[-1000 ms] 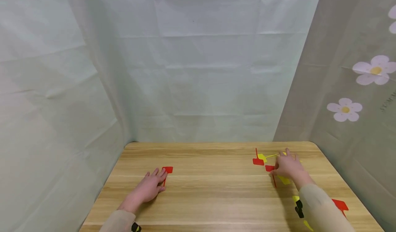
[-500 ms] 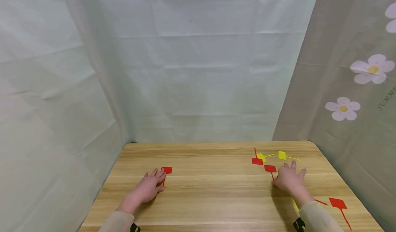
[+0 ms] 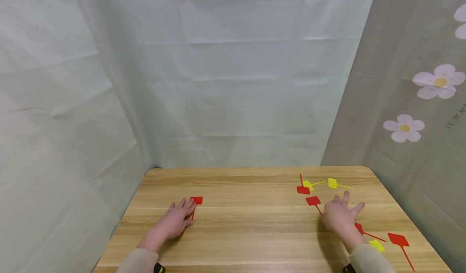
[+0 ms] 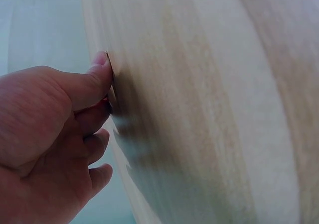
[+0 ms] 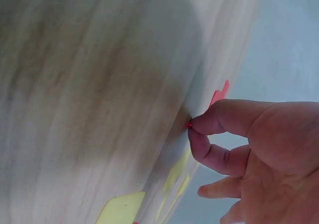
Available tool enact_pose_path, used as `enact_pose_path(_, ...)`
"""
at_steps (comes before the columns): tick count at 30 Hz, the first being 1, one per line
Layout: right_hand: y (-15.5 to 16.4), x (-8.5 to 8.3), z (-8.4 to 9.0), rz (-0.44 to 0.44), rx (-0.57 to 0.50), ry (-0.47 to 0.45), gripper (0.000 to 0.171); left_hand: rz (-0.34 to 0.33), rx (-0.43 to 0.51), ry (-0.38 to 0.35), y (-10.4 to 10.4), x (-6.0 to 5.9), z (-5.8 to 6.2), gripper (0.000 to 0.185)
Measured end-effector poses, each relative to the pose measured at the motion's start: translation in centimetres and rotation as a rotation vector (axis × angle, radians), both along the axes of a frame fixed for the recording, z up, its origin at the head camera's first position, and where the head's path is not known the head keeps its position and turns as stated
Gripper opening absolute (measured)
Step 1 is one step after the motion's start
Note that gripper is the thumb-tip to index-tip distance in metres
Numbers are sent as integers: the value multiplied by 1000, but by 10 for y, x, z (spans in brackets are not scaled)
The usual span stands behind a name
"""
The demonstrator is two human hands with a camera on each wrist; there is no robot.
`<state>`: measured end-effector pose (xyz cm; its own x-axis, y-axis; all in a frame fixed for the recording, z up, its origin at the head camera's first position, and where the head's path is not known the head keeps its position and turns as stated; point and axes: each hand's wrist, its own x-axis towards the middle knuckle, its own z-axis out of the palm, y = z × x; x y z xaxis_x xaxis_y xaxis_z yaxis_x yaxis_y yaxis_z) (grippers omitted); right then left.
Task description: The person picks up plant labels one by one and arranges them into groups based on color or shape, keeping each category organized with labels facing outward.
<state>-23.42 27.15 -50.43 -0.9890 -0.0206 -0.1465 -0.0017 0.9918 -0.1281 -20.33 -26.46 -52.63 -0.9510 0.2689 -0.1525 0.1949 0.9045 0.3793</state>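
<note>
Soft even light, blurred wrist views

A table fills the lower middle of the frame, curtains behind it and at both sides. At lower left the left hand lies on the table, its fingertips on a flag tag. At lower right the right hand rests over the stem of another tag. Behind it, toward the far edge, three tags lie close together. Nearer the frame's bottom right, beside the right wrist, lie three more.
</note>
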Motion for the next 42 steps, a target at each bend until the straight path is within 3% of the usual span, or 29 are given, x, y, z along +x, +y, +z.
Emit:
enact_pose_path(7, -7, 3, 0, 43, 92, 57, 13, 3, -10, 8, 0, 1, 0, 61)
enact_pose_path(18, -6, 8, 2, 67, 108, 66, 6, -5, 14, 11, 1, 3, 3, 61)
enact_pose_path(25, -7, 12, -2, 117, 141, 137, 6, -19, 25, 21, 0, 2, 2, 61)
enact_pose_path(33, -6, 13, -3, 176, 170, 133, 11, -24, 14, 36, -1, 1, -1, 61)
enact_pose_path(42, -41, 19, 0, 200, 156, 156, 14, -19, 14, 21, -1, 1, -1, 61)
